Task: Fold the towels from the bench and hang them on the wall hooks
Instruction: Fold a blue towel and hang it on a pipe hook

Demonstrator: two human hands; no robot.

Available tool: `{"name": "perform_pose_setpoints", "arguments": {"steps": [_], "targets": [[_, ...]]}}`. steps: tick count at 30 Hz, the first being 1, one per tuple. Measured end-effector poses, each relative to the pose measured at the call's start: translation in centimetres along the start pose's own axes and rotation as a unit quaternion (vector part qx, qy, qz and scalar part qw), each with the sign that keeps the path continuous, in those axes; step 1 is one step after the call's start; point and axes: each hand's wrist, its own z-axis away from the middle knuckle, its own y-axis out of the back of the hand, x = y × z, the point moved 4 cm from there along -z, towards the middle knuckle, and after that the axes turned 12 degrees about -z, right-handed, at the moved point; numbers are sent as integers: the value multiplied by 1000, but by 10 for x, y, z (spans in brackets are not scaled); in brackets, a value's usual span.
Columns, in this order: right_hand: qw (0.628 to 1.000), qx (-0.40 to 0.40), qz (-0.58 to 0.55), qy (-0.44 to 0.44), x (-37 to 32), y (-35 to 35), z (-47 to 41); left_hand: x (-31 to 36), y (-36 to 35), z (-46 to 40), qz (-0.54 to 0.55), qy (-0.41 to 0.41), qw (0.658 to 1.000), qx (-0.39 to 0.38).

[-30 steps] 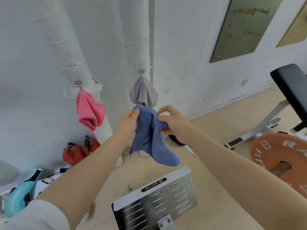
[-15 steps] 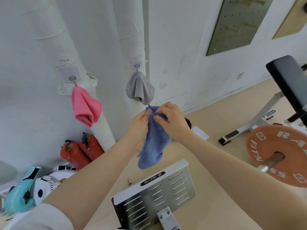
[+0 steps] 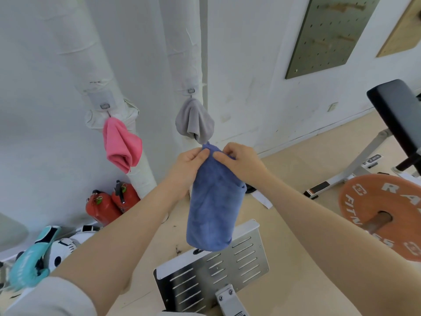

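You face a white wall with two white wrapped pipes running up it, the left one leaning. A grey-green pegboard hangs at the far right, a tan board beside it at the frame's edge. The floor is pale wood. Two red canisters stand at the left pipe's foot, teal and white gear lying nearer on the left. To your right sits an orange weight plate; a slotted metal plate lies nearest you
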Motion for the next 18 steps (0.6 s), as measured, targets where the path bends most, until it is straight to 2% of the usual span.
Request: {"name": "perform_pose_setpoints", "arguments": {"steps": [3, 5, 6, 8, 10, 12, 13, 15, 18], "targets": [[987, -141, 76, -5, 14, 4, 6, -5, 18, -3, -14, 20, 997, 71], [958, -170, 231, 31, 17, 7, 7, -11, 21, -4, -62, 13, 995, 74], [933, -164, 315, 64, 17, 7, 7, -13, 22, -4, -75, 11, 994, 78], [892, -120, 405, 158, 11, 6, 7, -14, 22, -4, -86, 3, 992, 91], [860, -60, 438, 255, 10, 7, 9, -10, 25, -4, -85, -12, 991, 101], [840, -15, 443, 314, 11, 8, 11, -10, 28, -4, -91, -23, 989, 114], [845, -8, 428, 319, 11, 9, 11, -10, 29, -4, -94, -28, 988, 119], [881, -18, 374, 290, 11, 11, 11, -10, 28, -3, -87, -37, 988, 124], [962, -47, 222, 151, 13, 18, 12, -4, 23, -2, -53, -49, 990, 120]]}}
